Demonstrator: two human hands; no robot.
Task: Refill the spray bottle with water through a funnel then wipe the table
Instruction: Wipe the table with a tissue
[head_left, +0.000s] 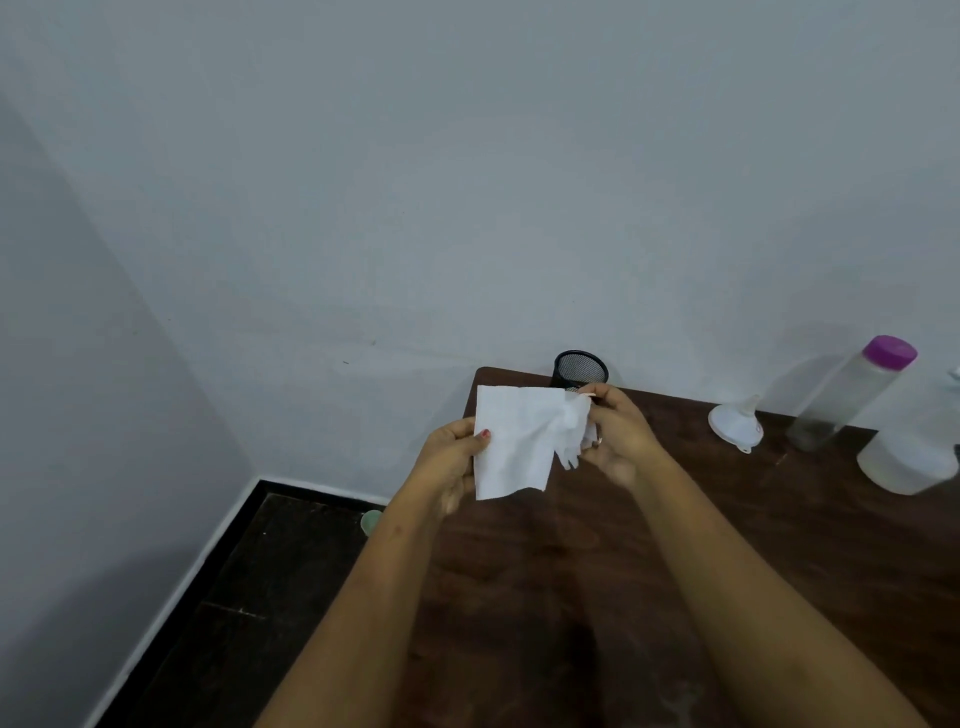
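A white paper tissue (514, 441) is held up above the far left corner of the dark wooden table (597, 571). My left hand (452, 462) pinches its left edge, thumb on the front. My right hand (621, 431) grips its crumpled right edge. A white funnel (735, 423) lies upside down on the table at the right. Beside it stands a clear bottle with a purple cap (852, 395). A translucent bottle (914, 457), cut off by the right edge, stands nearer; its top is out of view.
A black mesh pen cup (579, 370) stands at the table's back edge against the grey wall, just behind the tissue. Dark floor (249, 597) lies left of the table, with a small pale green object (371, 521) on it near the table's edge.
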